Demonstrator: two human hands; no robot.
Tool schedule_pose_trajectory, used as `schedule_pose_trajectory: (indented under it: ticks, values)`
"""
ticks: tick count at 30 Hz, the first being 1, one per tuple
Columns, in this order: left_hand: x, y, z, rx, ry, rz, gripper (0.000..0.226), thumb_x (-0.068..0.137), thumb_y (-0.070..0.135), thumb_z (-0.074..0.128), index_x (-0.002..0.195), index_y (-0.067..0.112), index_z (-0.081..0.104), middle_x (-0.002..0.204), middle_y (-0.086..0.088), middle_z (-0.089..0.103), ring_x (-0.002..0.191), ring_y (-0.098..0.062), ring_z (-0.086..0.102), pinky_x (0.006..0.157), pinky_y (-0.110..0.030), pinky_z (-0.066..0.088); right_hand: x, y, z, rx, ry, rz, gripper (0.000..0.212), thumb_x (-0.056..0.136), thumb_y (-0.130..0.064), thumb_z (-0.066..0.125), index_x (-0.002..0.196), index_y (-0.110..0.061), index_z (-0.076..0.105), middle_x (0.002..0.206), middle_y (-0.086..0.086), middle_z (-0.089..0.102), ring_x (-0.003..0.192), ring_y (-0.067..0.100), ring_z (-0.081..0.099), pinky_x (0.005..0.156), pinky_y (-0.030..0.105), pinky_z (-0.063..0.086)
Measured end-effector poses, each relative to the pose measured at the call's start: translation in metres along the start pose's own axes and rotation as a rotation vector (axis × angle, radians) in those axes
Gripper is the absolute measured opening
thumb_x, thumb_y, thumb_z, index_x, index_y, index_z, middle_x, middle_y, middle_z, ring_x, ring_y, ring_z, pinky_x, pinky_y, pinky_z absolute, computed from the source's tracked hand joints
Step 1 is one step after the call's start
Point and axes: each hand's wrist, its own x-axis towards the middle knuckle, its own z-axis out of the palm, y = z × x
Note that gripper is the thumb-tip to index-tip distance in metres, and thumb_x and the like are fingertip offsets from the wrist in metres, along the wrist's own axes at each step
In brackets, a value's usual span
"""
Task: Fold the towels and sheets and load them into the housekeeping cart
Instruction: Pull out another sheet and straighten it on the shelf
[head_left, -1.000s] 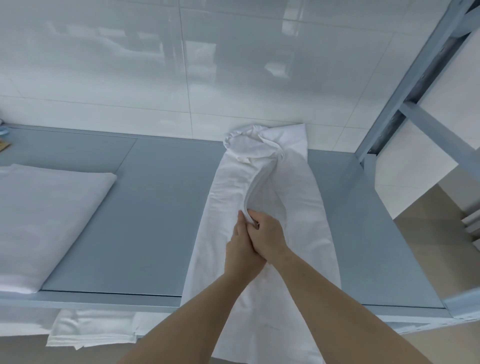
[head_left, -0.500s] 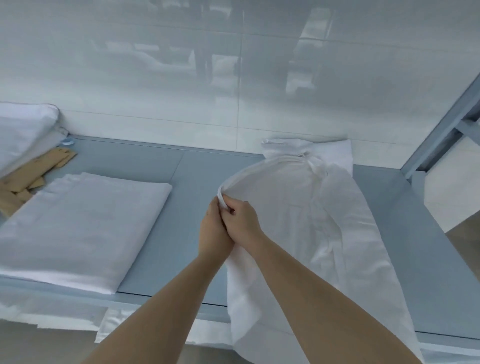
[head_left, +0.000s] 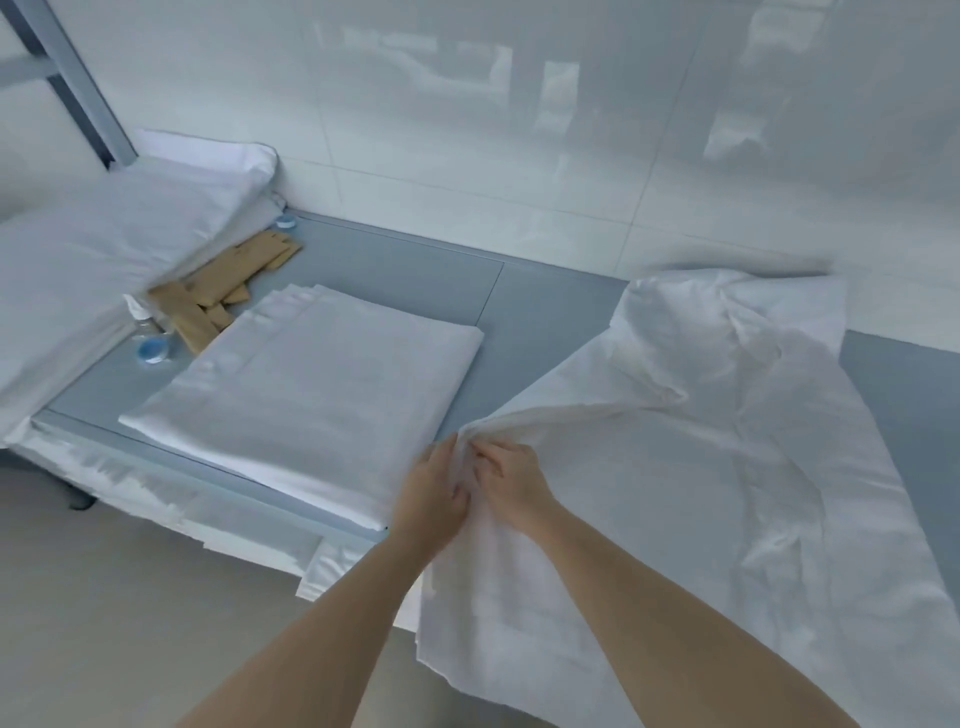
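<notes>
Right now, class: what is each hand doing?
Left hand: closed, gripping the edge of the loose white sheet.
Right hand: closed, pinching the same sheet edge beside it.

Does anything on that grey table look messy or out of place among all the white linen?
Yes: a loose heap of tan flat packets and small clear bottles with blue caps lies jumbled between the folded sheet and the white pile on the left, partly tucked under it.

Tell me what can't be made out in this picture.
- Head view: the fingers of the left hand and right hand, buried in the loose sheet.
- The sheet's lower end, cut off by the bottom edge.
- The housekeeping cart, out of frame.
- The small bottle, blurred.
</notes>
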Motion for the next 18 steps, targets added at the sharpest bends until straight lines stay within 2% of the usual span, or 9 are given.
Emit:
schedule_pose_trajectory:
  ticks: [3,5,8,10,13,15,17,18]
  values:
    - [0.006,0.010,0.000,0.069,0.043,0.103,0.059,0.086,0.012,0.060,0.143,0.008,0.042,0.145,-0.006,0.043,0.135,-0.022,0.036,0.108,-0.028,0.031,0.002,0.011,-0.013,-0.217,0.044,-0.030,0.042,0.098,-0.019,0.043,0.139,-0.013,0.047,0.147,0.005,0.042,0.138,0.018,0.027,0.112,0.021,0.008]
    - [0.012,0.023,0.005,0.133,0.063,0.199,0.059,0.088,0.017,0.060,0.143,0.009,0.040,0.149,-0.004,0.040,0.138,-0.020,0.031,0.111,-0.027,0.026,0.005,0.024,-0.025,-0.323,0.057,-0.010,0.046,0.100,-0.023,0.040,0.145,-0.015,0.039,0.153,0.003,0.033,0.143,0.016,0.019,0.118,0.026,0.006]
    - [0.021,0.040,0.022,0.258,0.050,0.312,0.058,0.091,0.020,0.055,0.146,0.016,0.035,0.154,-0.002,0.031,0.143,-0.019,0.021,0.115,-0.029,0.016,0.005,0.044,-0.047,-0.393,0.082,0.090,0.049,0.100,-0.025,0.040,0.148,-0.018,0.033,0.157,0.001,0.023,0.146,0.017,0.011,0.119,0.037,0.010]
    - [0.033,0.047,0.037,0.363,0.035,0.329,0.061,0.093,0.022,0.050,0.149,0.019,0.027,0.159,-0.002,0.020,0.147,-0.020,0.010,0.119,-0.034,0.007,0.007,0.063,-0.065,-0.437,0.159,0.102,0.047,0.098,-0.023,0.043,0.145,-0.018,0.038,0.155,0.002,0.028,0.146,0.020,0.014,0.118,0.037,0.012]
    - [0.062,0.050,0.058,0.510,0.035,0.322,0.065,0.096,0.031,0.048,0.152,0.021,0.016,0.161,-0.002,0.009,0.149,-0.023,0.001,0.120,-0.044,0.000,0.018,0.089,-0.093,-0.442,0.369,0.021,0.038,0.092,-0.017,0.053,0.131,-0.013,0.054,0.141,0.010,0.043,0.137,0.029,0.031,0.114,0.036,0.022]
    - [0.085,0.051,0.071,0.554,0.029,0.321,0.067,0.096,0.037,0.048,0.152,0.023,0.015,0.160,-0.002,0.011,0.148,-0.025,0.006,0.119,-0.046,0.004,0.034,0.105,-0.113,-0.428,0.531,0.023,0.042,0.089,-0.018,0.060,0.130,-0.013,0.053,0.142,0.014,0.039,0.134,0.032,0.033,0.112,0.039,0.026]
    - [0.107,0.051,0.084,0.569,0.021,0.318,0.065,0.094,0.040,0.048,0.150,0.025,0.018,0.156,-0.002,0.022,0.141,-0.026,0.023,0.112,-0.042,0.021,0.056,0.121,-0.134,-0.451,0.622,0.095,0.059,0.088,-0.023,0.062,0.142,-0.016,0.040,0.151,0.016,0.026,0.138,0.034,0.027,0.113,0.042,0.024]
    - [0.115,0.050,0.089,0.579,0.023,0.316,0.063,0.094,0.038,0.048,0.149,0.027,0.020,0.149,-0.002,0.031,0.132,-0.026,0.033,0.102,-0.039,0.031,0.067,0.128,-0.143,-0.474,0.609,0.141,0.067,0.089,-0.025,0.062,0.148,-0.020,0.030,0.155,0.015,0.019,0.140,0.034,0.024,0.113,0.042,0.023]
